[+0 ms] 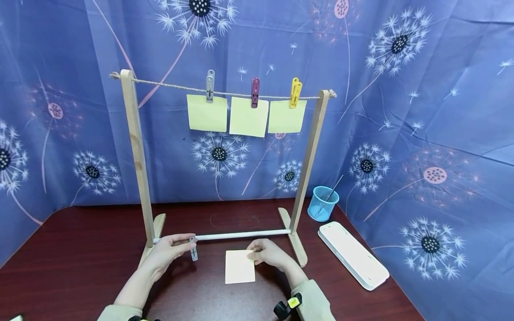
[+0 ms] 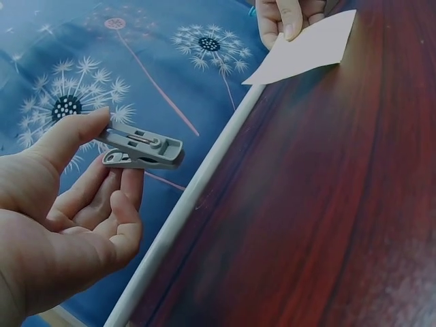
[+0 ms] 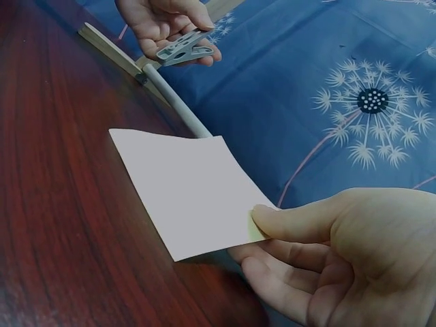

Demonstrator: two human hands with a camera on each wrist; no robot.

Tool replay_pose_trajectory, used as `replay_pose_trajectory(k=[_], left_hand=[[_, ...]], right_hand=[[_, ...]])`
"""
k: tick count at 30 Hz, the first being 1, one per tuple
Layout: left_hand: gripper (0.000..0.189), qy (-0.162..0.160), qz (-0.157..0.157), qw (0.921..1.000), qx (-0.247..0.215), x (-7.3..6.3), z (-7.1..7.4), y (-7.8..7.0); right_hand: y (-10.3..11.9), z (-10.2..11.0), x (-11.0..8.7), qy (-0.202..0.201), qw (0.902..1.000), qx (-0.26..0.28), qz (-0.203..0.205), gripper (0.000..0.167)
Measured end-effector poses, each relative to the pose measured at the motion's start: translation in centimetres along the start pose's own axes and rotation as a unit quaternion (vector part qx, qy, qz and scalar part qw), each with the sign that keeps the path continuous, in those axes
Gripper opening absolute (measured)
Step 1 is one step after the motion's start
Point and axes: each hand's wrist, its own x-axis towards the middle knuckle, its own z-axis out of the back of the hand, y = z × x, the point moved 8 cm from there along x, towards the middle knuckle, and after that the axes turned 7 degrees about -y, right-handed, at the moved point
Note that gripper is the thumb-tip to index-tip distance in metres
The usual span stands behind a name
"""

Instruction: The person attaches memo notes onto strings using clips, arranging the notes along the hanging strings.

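Note:
Between thumb and fingers, my left hand point(image 1: 170, 254) pinches a grey clothespin point(image 1: 193, 248) by its handle end; in the left wrist view the clothespin point(image 2: 143, 144) has its jaws pointing away from the palm. My right hand point(image 1: 271, 256) pinches a pale yellow sticky note point(image 1: 239, 266) at its upper right edge, thumb on top, as the right wrist view shows with the note point(image 3: 180, 191). Both hands are in front of the wooden rack, at about the height of its white crossbar point(image 1: 242, 235). The clothespin and the note are apart.
Above, a rope point(image 1: 168, 84) between two wooden posts point(image 1: 138, 156) bears three notes, clipped by a grey clothespin point(image 1: 210, 86), a dark red clothespin point(image 1: 255, 92) and a yellow clothespin point(image 1: 296, 92). At right stand a blue mesh cup point(image 1: 323, 203) and a white case point(image 1: 353, 255).

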Motion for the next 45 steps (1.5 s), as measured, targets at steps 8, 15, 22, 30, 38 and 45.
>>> replay_pose_trajectory(k=[8,15,22,30,38,45], left_hand=[[0.053,-0.022,-0.019,0.9993,0.021,-0.6,0.3,-1.4],[0.051,-0.023,-0.056,0.9966,0.055,-0.6,0.5,-3.3],[0.052,-0.018,-0.073,0.993,0.091,-0.7,1.3,-4.7],[0.054,-0.01,-0.099,0.9879,0.12,-0.9,2.3,-7.4],[0.053,-0.02,-0.138,0.9764,0.165,-1.4,3.4,-11.2],[0.052,-0.032,-0.174,0.9679,0.179,-2.1,4.3,-15.1]], right_hand=[[0.7,-0.4,-0.1,0.008,0.9999,-0.005,0.014,0.018],[1.4,-0.6,0.2,0.006,0.9995,-0.003,0.03,0.018],[2.3,-0.9,0.5,0.002,0.9993,-0.011,0.035,0.018],[4.2,-1.1,1.9,-0.003,0.998,-0.029,0.055,0.017],[8.4,-1.4,3.2,-0.028,0.9931,-0.055,0.1,0.014],[12.8,-1.4,4.3,-0.055,0.9847,-0.087,0.14,0.014]])
